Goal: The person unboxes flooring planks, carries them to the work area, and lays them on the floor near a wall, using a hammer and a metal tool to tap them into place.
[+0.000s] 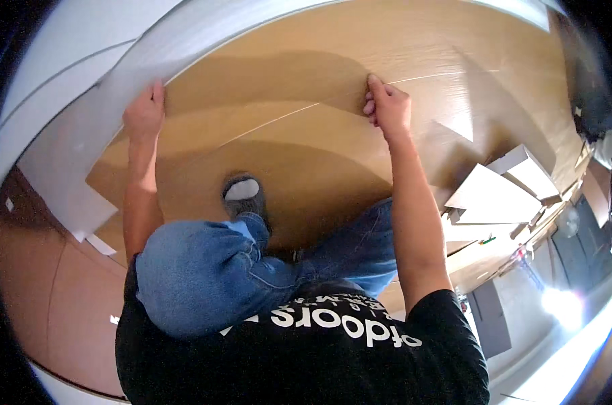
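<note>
A broad brown sheet, which looks like cardboard or thin board, spreads under and in front of me, with a pale line running across it. At the sheet's left border, beside a whitish panel, my left hand is closed with its thumb pointing away from me. My right hand is closed over the sheet near the pale line, thumb and forefinger pinched together. Whatever either hand grips is too thin or too hidden to make out. My shoe rests on the sheet below the line, and my knee is bent.
White box-like pieces lie at the right, close to my right forearm. A small pale triangular patch shows on the sheet. Reddish-brown floor is at the lower left. A bright lamp shines at the lower right.
</note>
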`<state>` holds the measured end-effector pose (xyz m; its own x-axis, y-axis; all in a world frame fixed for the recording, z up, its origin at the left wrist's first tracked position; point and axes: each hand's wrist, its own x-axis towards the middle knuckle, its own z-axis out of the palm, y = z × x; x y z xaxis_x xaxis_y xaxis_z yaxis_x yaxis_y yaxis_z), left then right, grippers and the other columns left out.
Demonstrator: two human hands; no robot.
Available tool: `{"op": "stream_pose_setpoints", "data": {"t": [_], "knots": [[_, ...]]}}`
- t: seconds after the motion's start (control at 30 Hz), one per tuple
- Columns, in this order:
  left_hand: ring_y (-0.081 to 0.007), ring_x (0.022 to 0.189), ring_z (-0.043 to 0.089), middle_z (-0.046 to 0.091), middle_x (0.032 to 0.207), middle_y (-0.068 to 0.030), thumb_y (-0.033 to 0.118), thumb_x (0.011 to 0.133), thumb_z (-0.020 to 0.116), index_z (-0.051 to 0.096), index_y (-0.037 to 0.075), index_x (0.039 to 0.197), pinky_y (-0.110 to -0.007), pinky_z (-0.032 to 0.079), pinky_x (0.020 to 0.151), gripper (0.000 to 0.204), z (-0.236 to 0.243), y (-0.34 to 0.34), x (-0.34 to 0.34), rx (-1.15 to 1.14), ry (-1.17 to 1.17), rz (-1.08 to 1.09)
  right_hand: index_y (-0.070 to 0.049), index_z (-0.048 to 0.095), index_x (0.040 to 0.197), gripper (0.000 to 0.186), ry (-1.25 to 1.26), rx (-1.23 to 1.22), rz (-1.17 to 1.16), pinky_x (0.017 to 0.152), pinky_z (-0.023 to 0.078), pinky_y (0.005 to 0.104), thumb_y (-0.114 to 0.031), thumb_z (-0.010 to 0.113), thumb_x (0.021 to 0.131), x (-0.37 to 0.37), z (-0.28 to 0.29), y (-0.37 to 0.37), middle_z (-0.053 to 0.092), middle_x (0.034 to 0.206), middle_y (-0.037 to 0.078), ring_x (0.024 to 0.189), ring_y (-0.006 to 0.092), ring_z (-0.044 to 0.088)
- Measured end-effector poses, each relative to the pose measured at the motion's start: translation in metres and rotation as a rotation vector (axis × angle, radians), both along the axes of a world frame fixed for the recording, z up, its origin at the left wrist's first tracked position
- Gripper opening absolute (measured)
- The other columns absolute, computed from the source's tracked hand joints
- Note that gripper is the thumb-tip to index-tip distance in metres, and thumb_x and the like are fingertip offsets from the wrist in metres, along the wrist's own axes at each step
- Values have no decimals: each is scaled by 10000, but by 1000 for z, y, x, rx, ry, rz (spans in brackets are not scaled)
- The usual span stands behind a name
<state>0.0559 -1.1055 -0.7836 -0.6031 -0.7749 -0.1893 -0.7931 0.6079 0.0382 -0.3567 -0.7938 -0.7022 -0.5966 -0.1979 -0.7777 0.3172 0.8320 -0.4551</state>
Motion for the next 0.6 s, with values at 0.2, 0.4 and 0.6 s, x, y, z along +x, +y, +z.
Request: {"op": "stream_pose_setpoints", "data": {"t": [0.2,0.4,0.6], "knots": [[-457,893,694,731,897,-209,605,1036,406,760,121,1009,-558,555,838,601,18,11,-36,117,47,210,2,737,883,431,47,-33,-16,439,448,306,-421,726,969,-9,-19,18,649,628,71,476,143,564],[-430,1052,686,733,1171,-162,525,1061,368,760,177,1135,-558,527,944,530,21,16,-50,341,70,106,-76,653,917,330,-3,-171,-109,439,353,271,-387,653,1029,-17,-38,34,553,656,2,500,114,475],[-372,980,730,759,1102,-153,462,1065,365,759,145,1107,-532,569,873,507,38,22,-47,232,119,108,-98,547,786,428,207,-187,47,410,339,272,-440,708,990,-6,-59,27,527,606,21,461,119,472]]}}
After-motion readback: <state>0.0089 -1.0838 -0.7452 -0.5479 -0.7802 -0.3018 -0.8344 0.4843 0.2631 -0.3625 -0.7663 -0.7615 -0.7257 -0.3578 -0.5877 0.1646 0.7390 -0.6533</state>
